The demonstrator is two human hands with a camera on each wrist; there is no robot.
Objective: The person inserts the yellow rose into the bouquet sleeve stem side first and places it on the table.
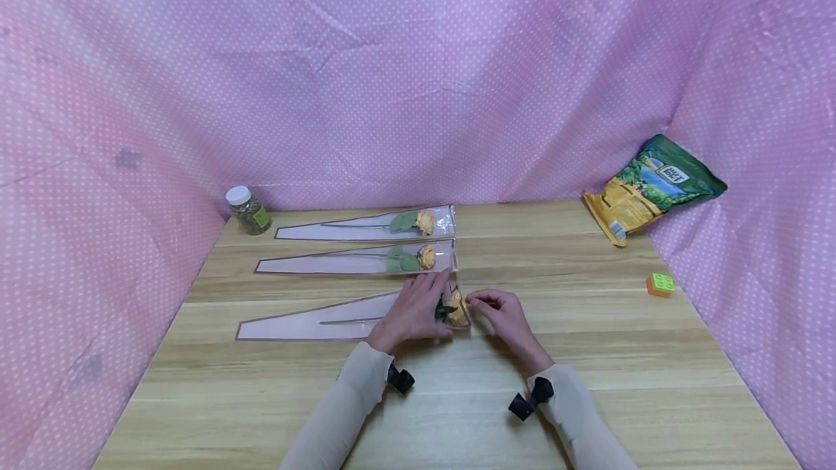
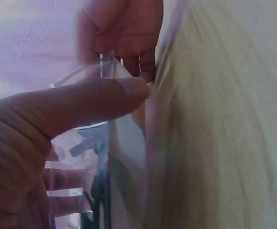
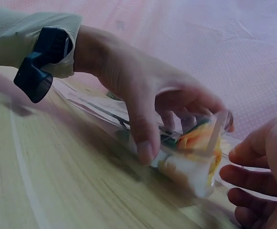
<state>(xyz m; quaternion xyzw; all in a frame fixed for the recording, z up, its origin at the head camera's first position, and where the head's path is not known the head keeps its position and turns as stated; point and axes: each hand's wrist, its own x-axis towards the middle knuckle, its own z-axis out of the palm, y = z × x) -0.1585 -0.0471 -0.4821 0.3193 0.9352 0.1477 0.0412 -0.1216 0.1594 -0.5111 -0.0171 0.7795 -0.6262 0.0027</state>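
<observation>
A yellow-orange artificial rose with green leaves lies inside a tapered clear flower sleeve with a dark border. My left hand spans the wide end of this sleeve and grips it, thumb at the near edge and fingers at the far edge. In the right wrist view the sleeve's mouth is bowed open around the bloom. My right hand is just right of that mouth, fingers loosely bent and fingertips close to the plastic, with nothing seen in its grasp.
Behind, two more sleeves lie side by side, each holding a rose. At the back left stands a white-lidded jar. A green and yellow bag leans at the back right, with toy blocks in front of it.
</observation>
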